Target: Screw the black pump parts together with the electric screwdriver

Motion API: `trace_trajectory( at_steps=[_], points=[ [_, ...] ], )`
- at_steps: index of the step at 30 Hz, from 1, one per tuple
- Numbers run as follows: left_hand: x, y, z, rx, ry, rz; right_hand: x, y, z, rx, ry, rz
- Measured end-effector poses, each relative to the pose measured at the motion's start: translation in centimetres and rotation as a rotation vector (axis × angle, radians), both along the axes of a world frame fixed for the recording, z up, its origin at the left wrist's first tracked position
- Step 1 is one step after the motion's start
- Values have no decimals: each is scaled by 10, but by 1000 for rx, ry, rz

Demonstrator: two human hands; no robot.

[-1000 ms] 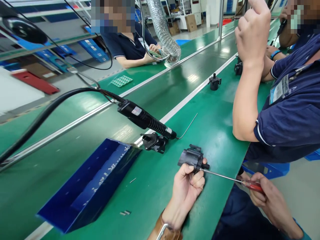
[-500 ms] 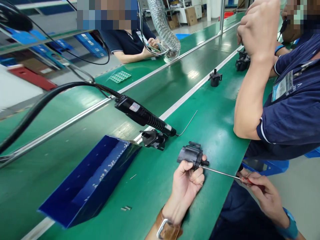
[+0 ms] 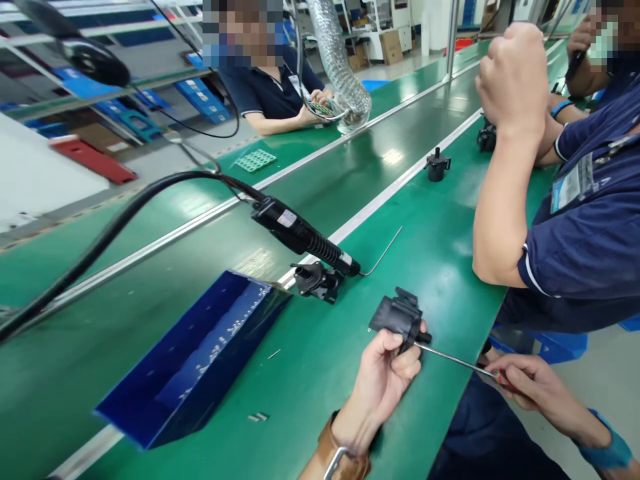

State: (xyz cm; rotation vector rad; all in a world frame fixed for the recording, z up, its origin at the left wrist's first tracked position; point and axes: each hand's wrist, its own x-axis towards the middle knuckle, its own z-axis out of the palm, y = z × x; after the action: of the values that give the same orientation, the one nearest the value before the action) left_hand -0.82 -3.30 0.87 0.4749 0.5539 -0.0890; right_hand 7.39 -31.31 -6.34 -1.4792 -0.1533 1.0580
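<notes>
My left hand (image 3: 387,373) is closed around a black plastic pump housing (image 3: 397,315), held just above the green belt (image 3: 310,373). My right hand (image 3: 525,385) grips a red-handled screwdriver (image 3: 460,363); its thin metal shaft runs left and its tip sits at the housing's right side. A second black housing (image 3: 316,280) lies on the belt just beyond, under the nose of a hanging black electric screwdriver (image 3: 300,235).
A blue bin (image 3: 200,353) with several small screws sits to the left; loose screws (image 3: 257,417) lie near it. A co-worker's raised forearm (image 3: 500,173) leans on the belt edge at right. More black housings (image 3: 437,165) stand farther along. Another person sits across.
Both hands and the housing have drifted slightly right and down in view as the camera shifted. The screwdriver tip stays at the housing. The co-worker's fist lowered a little.
</notes>
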Motion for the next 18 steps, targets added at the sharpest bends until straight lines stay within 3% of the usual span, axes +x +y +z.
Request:
trace_trajectory(
  at_steps=[3, 8, 14, 18],
  points=[
    [-2, -5, -2, -25, -58, -52, 0, -5, -13, -14, 18, -60],
    [-2, -9, -5, -19, -72, -24, -4, -9, -27, -1, 5, -124],
    [-2, -7, -7, -22, -89, -21, -5, -11, -36, -33, -18, -134],
    [-1, -7, -7, -41, -70, -2, -4, -11, -32, -54, -67, -114]
  ],
)
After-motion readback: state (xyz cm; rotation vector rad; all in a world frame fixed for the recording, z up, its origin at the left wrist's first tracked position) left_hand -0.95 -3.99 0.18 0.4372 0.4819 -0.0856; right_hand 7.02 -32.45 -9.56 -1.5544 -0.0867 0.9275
